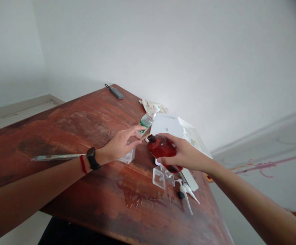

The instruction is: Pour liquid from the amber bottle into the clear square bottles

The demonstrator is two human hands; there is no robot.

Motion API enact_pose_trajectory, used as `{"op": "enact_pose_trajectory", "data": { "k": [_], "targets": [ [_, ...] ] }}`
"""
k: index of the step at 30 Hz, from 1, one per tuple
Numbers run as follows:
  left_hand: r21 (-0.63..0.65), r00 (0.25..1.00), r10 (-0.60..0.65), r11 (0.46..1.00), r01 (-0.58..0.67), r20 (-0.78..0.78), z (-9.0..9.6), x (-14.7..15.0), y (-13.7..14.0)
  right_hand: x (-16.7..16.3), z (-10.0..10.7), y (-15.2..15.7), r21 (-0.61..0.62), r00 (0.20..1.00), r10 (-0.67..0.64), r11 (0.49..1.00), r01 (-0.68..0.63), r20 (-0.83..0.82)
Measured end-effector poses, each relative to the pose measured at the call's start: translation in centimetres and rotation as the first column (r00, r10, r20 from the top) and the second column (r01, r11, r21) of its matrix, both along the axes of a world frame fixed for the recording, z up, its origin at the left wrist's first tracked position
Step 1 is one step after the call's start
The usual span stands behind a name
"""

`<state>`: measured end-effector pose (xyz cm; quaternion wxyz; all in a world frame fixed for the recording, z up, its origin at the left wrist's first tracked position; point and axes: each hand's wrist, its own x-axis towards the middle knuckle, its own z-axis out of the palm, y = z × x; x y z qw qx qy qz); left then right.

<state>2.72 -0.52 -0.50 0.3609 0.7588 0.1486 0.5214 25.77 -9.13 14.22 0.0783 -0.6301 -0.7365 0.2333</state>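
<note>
My right hand is wrapped round a red see-through bottle, tipped so that its dark neck points left. Between the fingertips of my left hand is a thin pale wooden stick, its tip close by the bottle's mouth. Whether the two touch, I cannot tell. Below my left hand stands a clear plastic box, partly hidden by it. Under the bottle lies another clear plastic container. No liquid stream shows at the mouth.
White pump heads lie near the right edge of the wooden table. Liquid is spilled in front. Behind are a clear water bottle, a white sheet and a cloth. A grey device lies at the far corner.
</note>
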Motion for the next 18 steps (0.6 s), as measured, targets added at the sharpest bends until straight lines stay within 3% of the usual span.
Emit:
{"op": "enact_pose_trajectory", "data": {
  "k": [6,18],
  "targets": [
    [0.13,0.99,0.129,0.984,-0.12,-0.059,0.6,0.2,-0.7,1.2,0.5,0.0,-0.054,0.999,0.012,0.998,-0.015,-0.051],
    [0.23,0.975,0.166,0.965,-0.129,-0.148,0.3,0.3,-0.5,1.5,1.2,0.2,-0.056,0.995,0.02,0.998,-0.015,0.093]
  ]
}}
